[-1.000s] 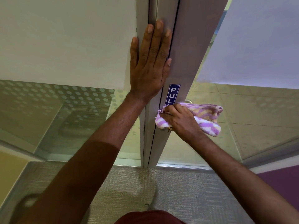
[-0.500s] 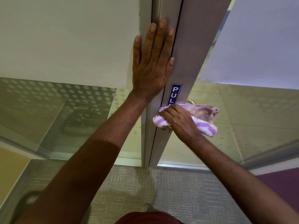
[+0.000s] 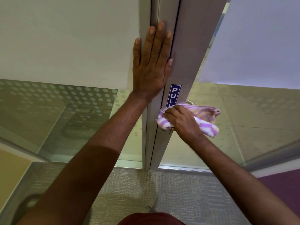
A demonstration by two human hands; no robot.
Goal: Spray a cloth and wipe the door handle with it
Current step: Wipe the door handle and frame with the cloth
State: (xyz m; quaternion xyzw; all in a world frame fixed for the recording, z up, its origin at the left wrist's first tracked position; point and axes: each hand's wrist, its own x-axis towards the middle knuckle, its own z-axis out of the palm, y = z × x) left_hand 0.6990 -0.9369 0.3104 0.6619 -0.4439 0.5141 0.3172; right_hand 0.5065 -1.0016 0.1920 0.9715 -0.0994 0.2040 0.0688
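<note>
Purple-and-white striped cloth (image 3: 201,119) is bunched under the right hand (image 3: 181,121), whose fingers (image 3: 168,113) curl over it and press it against the door handle (image 3: 189,102). Only a small curve of shiny metal shows just above those fingers; the remainder of the handle is hidden under the cloth. A loose fold of cloth hangs out past the knuckles, away from the door frame (image 3: 185,62). Just beyond the right fingertips, a blue sign (image 3: 174,95) with white letters runs up the metal frame, its lower end covered by the cloth. The left hand (image 3: 151,67) lies flat higher on the frame, fingers straight and close together, pointing upward, holding nothing, its thumb beside the sign's top. Below both forearms lies grey carpet (image 3: 178,192).
</note>
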